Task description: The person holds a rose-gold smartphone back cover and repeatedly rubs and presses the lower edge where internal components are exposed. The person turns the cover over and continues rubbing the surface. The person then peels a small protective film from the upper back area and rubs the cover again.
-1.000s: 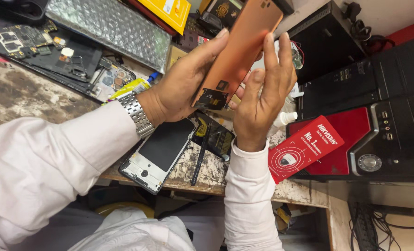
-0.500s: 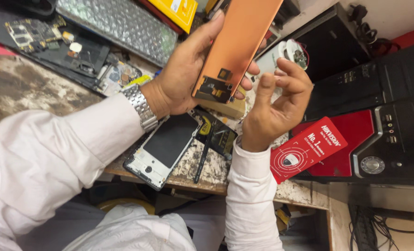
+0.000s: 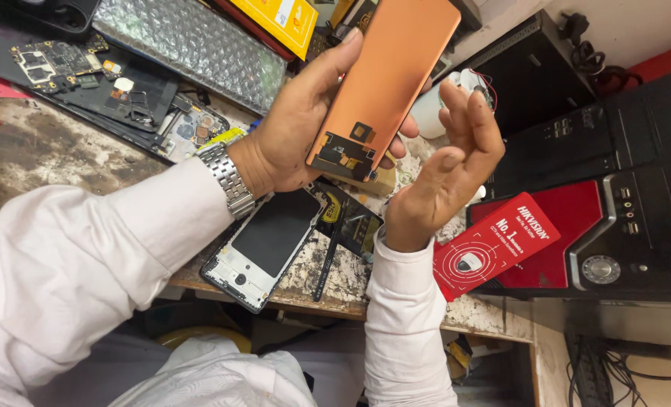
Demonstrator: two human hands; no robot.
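The left hand [image 3: 298, 128] is raised, palm turned toward the camera, thumb stretched up along one side and fingers curled around the other in a firm grip. Its wrist is bent back, the forearm coming in from the left. The right hand [image 3: 444, 169] stands upright just beside it, open, fingers loosely curved, holding nothing.

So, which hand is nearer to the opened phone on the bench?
The left. The left hand, holding the copper panel, has its wrist just above the opened phone. The right hand is empty, further to the phone's right.
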